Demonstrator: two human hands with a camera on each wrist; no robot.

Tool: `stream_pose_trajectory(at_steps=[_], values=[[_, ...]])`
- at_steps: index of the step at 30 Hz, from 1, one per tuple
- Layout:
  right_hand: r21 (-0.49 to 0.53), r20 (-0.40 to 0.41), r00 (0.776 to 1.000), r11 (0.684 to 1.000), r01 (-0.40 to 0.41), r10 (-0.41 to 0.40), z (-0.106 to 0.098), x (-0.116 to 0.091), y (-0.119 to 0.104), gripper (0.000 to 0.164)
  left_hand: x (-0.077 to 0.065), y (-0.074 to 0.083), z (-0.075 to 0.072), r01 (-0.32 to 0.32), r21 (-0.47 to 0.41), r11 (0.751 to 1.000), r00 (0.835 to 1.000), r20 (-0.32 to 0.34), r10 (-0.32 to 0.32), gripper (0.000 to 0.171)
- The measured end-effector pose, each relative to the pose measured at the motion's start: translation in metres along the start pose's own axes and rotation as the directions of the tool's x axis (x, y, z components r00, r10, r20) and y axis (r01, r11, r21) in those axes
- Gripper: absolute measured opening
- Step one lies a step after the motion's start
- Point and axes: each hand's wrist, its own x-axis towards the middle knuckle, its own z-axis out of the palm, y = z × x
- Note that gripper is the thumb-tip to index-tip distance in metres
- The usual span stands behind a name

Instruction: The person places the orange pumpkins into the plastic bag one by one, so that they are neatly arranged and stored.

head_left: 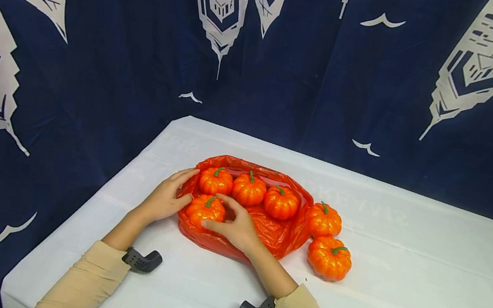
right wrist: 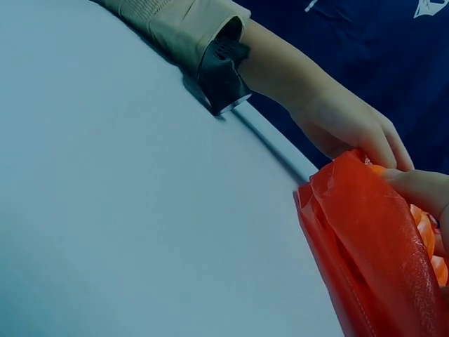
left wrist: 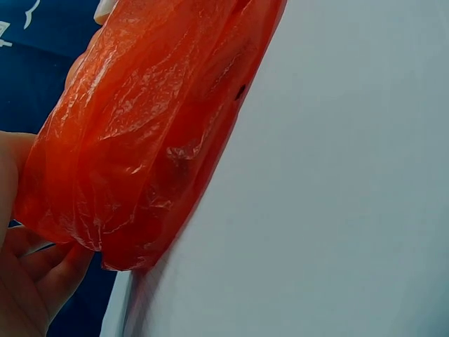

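Note:
A red plastic bag (head_left: pixel 270 227) lies with its mouth wide, several small orange pumpkins with green stems inside it. Along its back side sit three: a left pumpkin (head_left: pixel 216 180), a middle pumpkin (head_left: pixel 248 189) and a right pumpkin (head_left: pixel 281 203). My right hand (head_left: pixel 238 228) grips the front-left pumpkin (head_left: pixel 199 210), thumb on the near side and fingers over the far side. Against the bag's left side rests my left hand (head_left: pixel 165 198), its fingers extended along the rim. The left wrist view shows the bag's outer wall (left wrist: pixel 140 140) beside that hand (left wrist: pixel 31 281).
Two more pumpkins lie on the white table (head_left: pixel 400 291) right of the bag: a rear pumpkin (head_left: pixel 326 221) touching the bag and a front pumpkin (head_left: pixel 329 259). A dark blue curtain (head_left: pixel 287 89) with white building prints hangs behind the table.

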Motion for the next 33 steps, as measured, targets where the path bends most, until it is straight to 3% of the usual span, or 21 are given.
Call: stream_pose_trajectory(at_steps=[7, 13, 22, 33], values=[[-0.011, 0.008, 1.0, 1.0, -0.014, 0.014, -0.002, 0.0, -0.001, 0.075, 0.0, 0.001, 0.0, 0.0, -0.001, 1.0, 1.0, -0.001, 0.0, 0.06], [0.012, 0.002, 1.0, 1.0, -0.018, 0.018, -0.01, -0.002, -0.004, 0.07, 0.0, 0.001, 0.0, -0.014, 0.007, 1.0, 1.0, -0.002, 0.014, 0.06], [0.097, -0.011, 1.0, 0.995, 0.0, 0.001, -0.03, -0.008, -0.009, 0.066, -0.001, 0.0, -0.001, -0.009, 0.012, 1.0, 1.0, -0.007, 0.01, 0.059], [0.103, -0.038, 0.999, 0.995, 0.005, -0.001, -0.061, -0.021, -0.015, 0.066, -0.002, 0.003, -0.001, -0.005, 0.014, 1.0, 1.0, -0.003, 0.006, 0.059]])
